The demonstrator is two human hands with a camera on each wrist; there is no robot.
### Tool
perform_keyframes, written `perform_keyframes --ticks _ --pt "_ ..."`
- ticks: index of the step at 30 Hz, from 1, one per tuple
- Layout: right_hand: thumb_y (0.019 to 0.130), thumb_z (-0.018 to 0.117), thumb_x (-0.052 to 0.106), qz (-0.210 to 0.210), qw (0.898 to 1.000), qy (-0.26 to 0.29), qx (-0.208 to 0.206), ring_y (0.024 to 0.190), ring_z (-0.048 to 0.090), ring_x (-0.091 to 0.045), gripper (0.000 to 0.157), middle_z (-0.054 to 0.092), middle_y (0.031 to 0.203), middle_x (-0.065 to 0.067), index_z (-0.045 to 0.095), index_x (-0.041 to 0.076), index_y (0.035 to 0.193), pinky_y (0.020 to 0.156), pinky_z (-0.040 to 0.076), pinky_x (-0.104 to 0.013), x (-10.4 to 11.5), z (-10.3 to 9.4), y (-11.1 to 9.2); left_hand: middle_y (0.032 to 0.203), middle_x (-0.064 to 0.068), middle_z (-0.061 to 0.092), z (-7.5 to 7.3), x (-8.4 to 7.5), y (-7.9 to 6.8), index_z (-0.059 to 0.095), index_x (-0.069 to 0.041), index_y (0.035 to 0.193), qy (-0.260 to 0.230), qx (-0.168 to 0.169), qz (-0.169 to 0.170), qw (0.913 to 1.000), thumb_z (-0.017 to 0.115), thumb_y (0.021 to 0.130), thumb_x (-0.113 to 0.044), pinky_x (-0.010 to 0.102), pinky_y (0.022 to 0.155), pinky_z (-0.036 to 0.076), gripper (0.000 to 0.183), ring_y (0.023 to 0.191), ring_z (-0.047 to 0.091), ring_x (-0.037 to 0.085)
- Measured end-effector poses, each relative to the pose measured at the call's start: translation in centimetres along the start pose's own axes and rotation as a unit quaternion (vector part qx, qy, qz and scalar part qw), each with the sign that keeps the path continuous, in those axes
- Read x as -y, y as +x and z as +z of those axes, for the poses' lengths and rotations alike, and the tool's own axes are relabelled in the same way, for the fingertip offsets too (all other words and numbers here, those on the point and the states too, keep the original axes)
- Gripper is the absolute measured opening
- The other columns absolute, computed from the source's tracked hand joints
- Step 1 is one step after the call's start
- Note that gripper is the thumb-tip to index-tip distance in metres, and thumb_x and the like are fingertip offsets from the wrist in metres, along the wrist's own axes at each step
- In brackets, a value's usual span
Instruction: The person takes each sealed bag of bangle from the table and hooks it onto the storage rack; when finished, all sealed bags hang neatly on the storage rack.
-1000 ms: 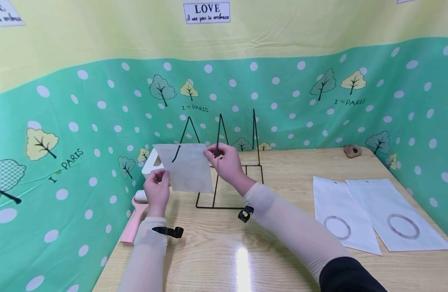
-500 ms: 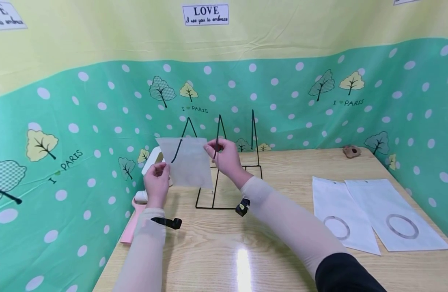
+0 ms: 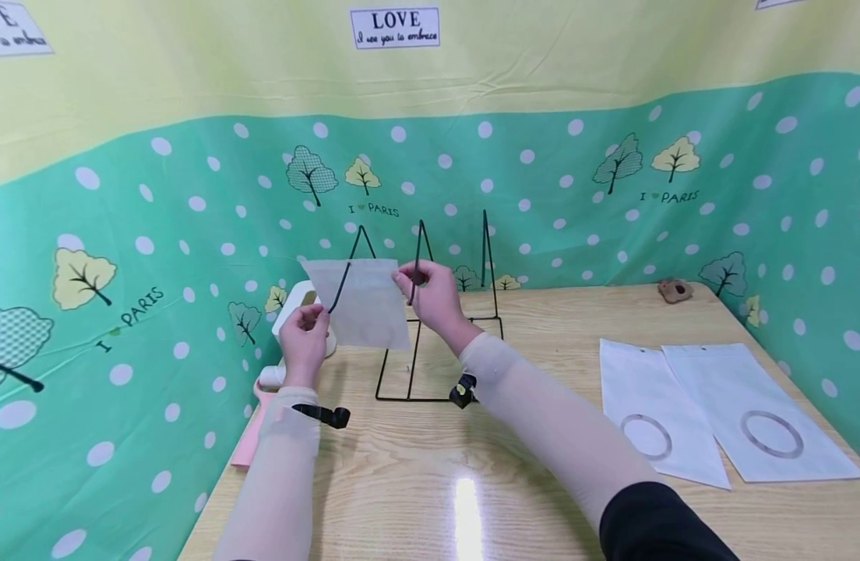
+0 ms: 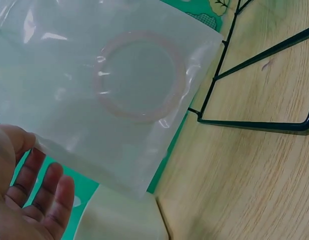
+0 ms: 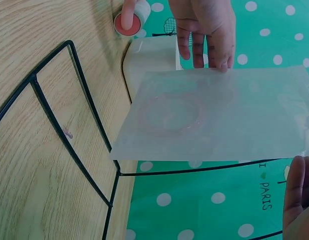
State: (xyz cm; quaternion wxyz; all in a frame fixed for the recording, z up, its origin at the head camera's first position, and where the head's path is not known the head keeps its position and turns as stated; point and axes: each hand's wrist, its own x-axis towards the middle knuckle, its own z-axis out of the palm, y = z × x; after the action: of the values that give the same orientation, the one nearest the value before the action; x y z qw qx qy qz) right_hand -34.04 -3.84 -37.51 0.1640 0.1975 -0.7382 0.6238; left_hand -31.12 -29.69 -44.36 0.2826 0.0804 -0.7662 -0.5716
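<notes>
Raised slightly, the translucent bag is pinched at opposite edges by left hand and right hand, crossed by the wire prong nearer the left.

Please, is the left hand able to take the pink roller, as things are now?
Probably not yet: the left hand pinches the sheet, though the roller lies close by on the table.

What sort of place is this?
Probably an indoor tabletop work corner: there's a wood-grain table, printed cloth hung behind and beside it, and a black wire rack standing on top.
</notes>
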Motion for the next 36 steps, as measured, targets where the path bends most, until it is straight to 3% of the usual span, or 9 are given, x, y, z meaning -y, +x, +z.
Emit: perform_keyframes --ticks 25,36 --pt "0.096 0.080 0.032 0.017 1.000 0.007 0.014 0.085 0.066 -0.019 0.019 0.071 0.091 -0.001 0.079 0.014 0.102 0.070 0.055 -0.033 0.23 -0.46 -0.20 0.109 0.007 0.068 0.23 0.25 0.15 0.070 -0.007 0.117 -0.004 0.011 -0.009 0.9999 0.069 0.103 -0.021 0.024 0.075 0.053 0.021 0.093 0.063 0.020" --pt "0.097 0.079 0.031 0.017 0.999 0.018 0.036 0.074 0.064 -0.022 0.014 0.067 0.086 -0.003 0.077 0.017 0.098 0.062 0.056 -0.034 -0.31 -0.91 -0.60 0.114 0.008 0.067 0.00 0.45 -0.12 0.070 -0.007 0.118 0.017 0.008 -0.006 0.9998 0.070 0.102 -0.025 0.028 0.084 0.051 0.024 0.100 0.062 0.023"
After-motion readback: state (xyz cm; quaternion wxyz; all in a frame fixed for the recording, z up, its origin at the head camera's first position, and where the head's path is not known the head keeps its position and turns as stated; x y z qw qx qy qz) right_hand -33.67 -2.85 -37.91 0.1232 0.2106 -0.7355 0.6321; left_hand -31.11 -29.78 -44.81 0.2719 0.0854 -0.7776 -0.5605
